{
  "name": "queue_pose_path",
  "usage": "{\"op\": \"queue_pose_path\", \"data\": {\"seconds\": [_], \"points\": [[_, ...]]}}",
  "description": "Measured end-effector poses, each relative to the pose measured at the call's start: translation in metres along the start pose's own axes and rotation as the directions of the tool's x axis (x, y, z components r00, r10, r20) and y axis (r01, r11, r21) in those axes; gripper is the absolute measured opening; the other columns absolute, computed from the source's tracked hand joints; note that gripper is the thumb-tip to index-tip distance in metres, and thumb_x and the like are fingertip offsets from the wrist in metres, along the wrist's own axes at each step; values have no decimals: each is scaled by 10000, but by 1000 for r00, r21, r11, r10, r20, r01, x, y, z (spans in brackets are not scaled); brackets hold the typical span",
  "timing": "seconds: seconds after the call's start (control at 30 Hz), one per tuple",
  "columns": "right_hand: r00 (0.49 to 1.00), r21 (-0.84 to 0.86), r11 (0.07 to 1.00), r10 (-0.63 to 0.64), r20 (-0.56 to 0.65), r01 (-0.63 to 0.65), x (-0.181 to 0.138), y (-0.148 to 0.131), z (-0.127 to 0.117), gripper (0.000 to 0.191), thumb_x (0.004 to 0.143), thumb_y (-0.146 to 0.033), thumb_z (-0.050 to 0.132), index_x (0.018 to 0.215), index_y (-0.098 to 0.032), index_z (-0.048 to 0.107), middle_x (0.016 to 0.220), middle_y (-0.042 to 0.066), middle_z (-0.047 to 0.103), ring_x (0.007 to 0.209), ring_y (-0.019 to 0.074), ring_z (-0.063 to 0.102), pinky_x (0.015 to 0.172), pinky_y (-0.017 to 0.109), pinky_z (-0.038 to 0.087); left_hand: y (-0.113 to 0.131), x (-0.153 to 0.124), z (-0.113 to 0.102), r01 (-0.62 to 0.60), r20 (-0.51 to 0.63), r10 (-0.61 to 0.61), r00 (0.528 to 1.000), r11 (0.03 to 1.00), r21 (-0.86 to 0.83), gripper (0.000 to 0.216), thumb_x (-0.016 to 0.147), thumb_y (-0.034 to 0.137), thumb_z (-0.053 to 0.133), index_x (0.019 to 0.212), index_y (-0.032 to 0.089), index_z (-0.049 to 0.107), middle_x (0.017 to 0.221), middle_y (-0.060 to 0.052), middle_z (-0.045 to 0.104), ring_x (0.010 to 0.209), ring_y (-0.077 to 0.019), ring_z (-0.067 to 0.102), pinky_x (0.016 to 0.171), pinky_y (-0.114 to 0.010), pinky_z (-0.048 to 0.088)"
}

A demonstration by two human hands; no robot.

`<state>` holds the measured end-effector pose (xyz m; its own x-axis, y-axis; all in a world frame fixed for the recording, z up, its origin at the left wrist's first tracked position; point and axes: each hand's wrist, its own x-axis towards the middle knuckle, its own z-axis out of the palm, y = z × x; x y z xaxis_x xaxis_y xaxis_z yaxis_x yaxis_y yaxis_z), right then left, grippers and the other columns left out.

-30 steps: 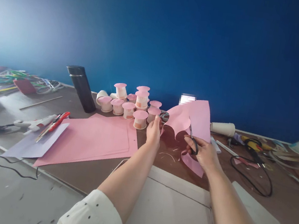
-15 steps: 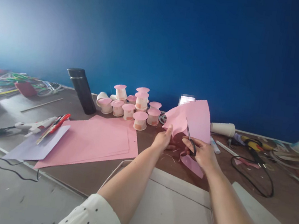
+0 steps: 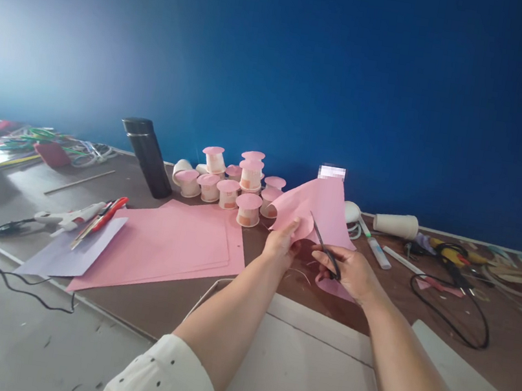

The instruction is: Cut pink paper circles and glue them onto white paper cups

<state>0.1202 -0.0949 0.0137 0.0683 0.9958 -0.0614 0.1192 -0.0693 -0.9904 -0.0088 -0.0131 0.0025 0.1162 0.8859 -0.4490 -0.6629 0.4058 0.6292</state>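
Observation:
My left hand [image 3: 281, 245] pinches a sheet of pink paper [image 3: 330, 209] by its lower edge, thumb on top. The sheet is bent and has a curved cut edge near my thumb. Black-handled scissors [image 3: 330, 258] are gripped in my right hand [image 3: 352, 271], their blades pointing up and left against the paper's cut edge. Under my right hand lies a curved pink offcut [image 3: 335, 289] on the brown table. Left of the hands stand several white paper cups [image 3: 247, 217] topped with pink paper discs, some of them stacked.
Pink sheets [image 3: 161, 239] lie at left, with a lilac sheet [image 3: 55, 256], a red cutter knife [image 3: 108, 215] and a corded glue gun [image 3: 68, 219] over them. A black flask [image 3: 148, 159] stands behind. At right are a glue stick [image 3: 379, 252], a lying cup [image 3: 396, 225] and a black cable [image 3: 478, 319].
The pink sheet has been turned and lowered in my left hand, its cut edge now curling nearer the thumb. The scissors stay in my right hand. The view has shifted slightly.

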Motion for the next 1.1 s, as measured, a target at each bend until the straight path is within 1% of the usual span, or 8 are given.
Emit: {"op": "queue_pose_path", "data": {"seconds": [0.1,0.2,0.43,0.57,0.67,0.77,0.9,1.1], "points": [[1000,-66,998,17,19,-16,-1,0,-2,541,631,-559,812,987,-157,748,565,0,670,528,156,615,589,286,526,3,3,-3,-19,-34,22,999,996,84,242,741,260,791,875,153,621,915,-57,612,644,-96,535,451,-176,396],[1000,-108,994,28,8,-27,-1,-1,-3,543,631,-566,808,987,-160,752,585,4,679,539,157,619,591,284,515,8,3,-6,-6,-32,10,999,994,113,249,747,246,778,904,162,604,900,-36,596,649,-86,533,462,-163,392],[999,-118,993,22,35,-18,-3,-2,-4,561,613,-572,810,971,-144,753,613,11,680,539,144,597,581,285,510,16,-5,-6,-24,-31,31,999,978,206,250,728,200,771,900,157,594,862,-35,604,628,-92,521,452,-172,359],[999,-105,994,35,21,-33,-2,-1,-4,601,585,-575,825,985,-132,755,655,15,688,552,131,585,600,288,533,16,-4,-7,-39,-29,48,998,966,255,255,723,207,776,895,156,595,868,-40,609,644,-99,541,447,-173,356],[998,-80,995,66,6,-65,-1,1,-5,614,562,-580,838,977,-135,755,708,28,704,585,143,603,637,312,566,14,-1,-7,-44,-29,54,998,962,271,261,721,220,780,900,151,602,866,-45,613,654,-105,554,451,-177,363],[998,-74,995,61,10,-60,-2,0,-4,614,569,-588,833,981,-140,754,704,32,699,604,162,618,652,337,583,12,1,-8,-55,-10,60,998,961,273,272,713,227,787,907,144,615,825,-46,616,623,-109,555,443,-186,360],[1000,-103,994,28,-11,-29,-4,-4,-3,576,598,-591,818,957,-145,760,664,25,686,603,167,630,617,304,562,12,1,-9,-78,38,70,997,958,277,283,716,241,791,916,127,626,783,-50,608,562,-101,531,419,-196,337],[998,-163,985,41,-42,-47,-5,-6,-4,561,624,-595,802,975,-159,773,680,50,722,569,155,614,603,289,523,12,-3,-9,-77,45,67,997,954,289,337,695,232,817,952,123,628,776,-54,596,535,-96,503,440,-220,332]]}}
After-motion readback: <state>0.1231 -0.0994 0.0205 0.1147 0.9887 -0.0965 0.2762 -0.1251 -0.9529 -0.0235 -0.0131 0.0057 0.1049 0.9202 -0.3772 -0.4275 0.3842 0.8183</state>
